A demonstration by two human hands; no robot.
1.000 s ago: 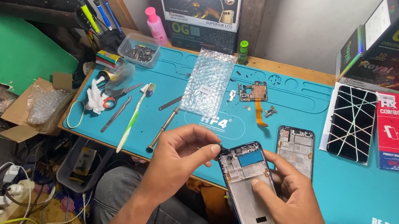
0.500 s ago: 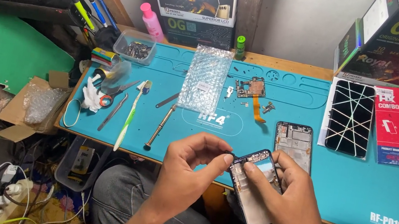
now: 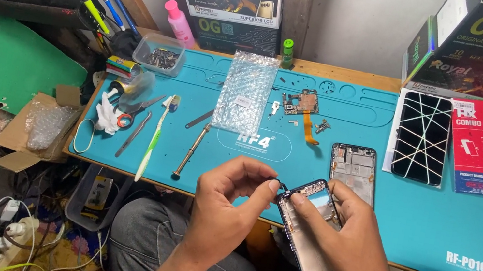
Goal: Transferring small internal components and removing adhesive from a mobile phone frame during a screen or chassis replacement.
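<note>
An opened phone frame [image 3: 309,247] with a blue rim rests over my lap at the near edge of the teal work mat [image 3: 439,216]. My right hand [image 3: 343,236] holds it from the right, thumb on its top end. My left hand [image 3: 233,200] pinches a small dark part at the frame's top left corner. Further up the mat lie a second phone housing [image 3: 352,170], a small circuit board with an orange flex cable [image 3: 302,108] and a bubble-wrap bag [image 3: 244,95].
A screwdriver [image 3: 191,150], tweezers [image 3: 133,134], a toothbrush [image 3: 153,138] and scissors lie left on the mat beside a clear tray of screws [image 3: 160,55]. A taped black screen [image 3: 423,137] and red boxes sit right. Cardboard boxes stand along the wall; cables on the floor.
My hands and the phone frame have shifted a little toward me and to the right. My left fingers have closed on the top corner of the frame.
</note>
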